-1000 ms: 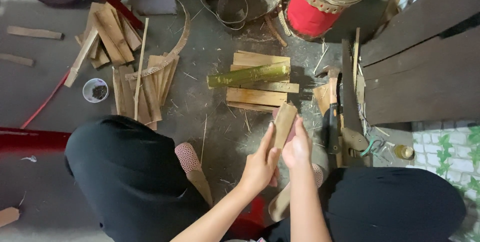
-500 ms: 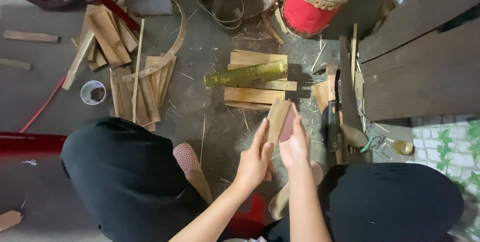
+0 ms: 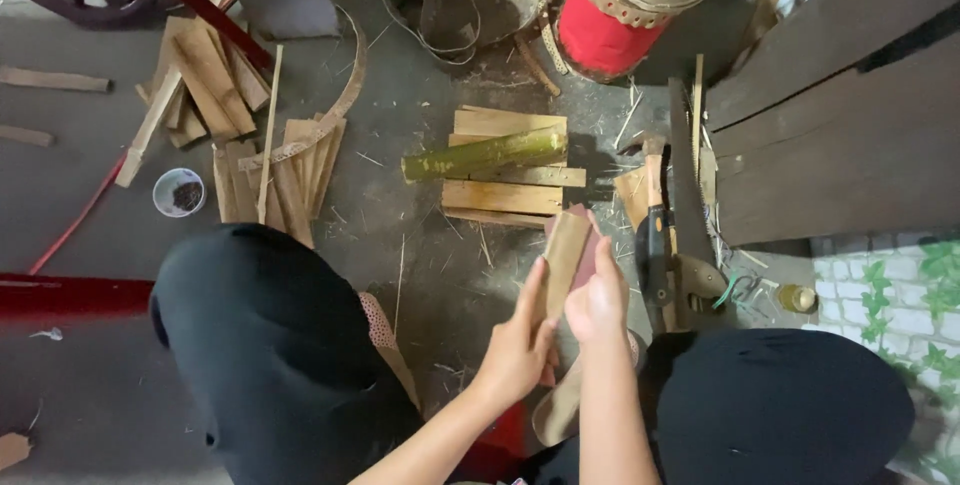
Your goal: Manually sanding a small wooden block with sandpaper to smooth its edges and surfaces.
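I hold a flat bamboo slat [image 3: 566, 250] upright between both hands, just above my knees. My left hand [image 3: 517, 345] is closed around its lower part from the seven o'clock side, thumb up along the face. My right hand [image 3: 597, 297] is curled on the slat's right edge, pressing what looks like a reddish-brown sheet [image 3: 585, 245] against it; I cannot tell exactly what that sheet is. As I judge it, rubbing well means keeping the left grip steady so the slat does not twist, and sliding the right hand along the grain with even pressure, fingers clear of splintery edges.

On the floor [image 3: 420, 245] at twelve o'clock lie a green bamboo piece [image 3: 485, 153] across a stack of split slats [image 3: 505, 195]. A long knife [image 3: 655, 245] rests at three o'clock, just beside my right hand. A red drum [image 3: 610, 30] stands farther off at one o'clock.
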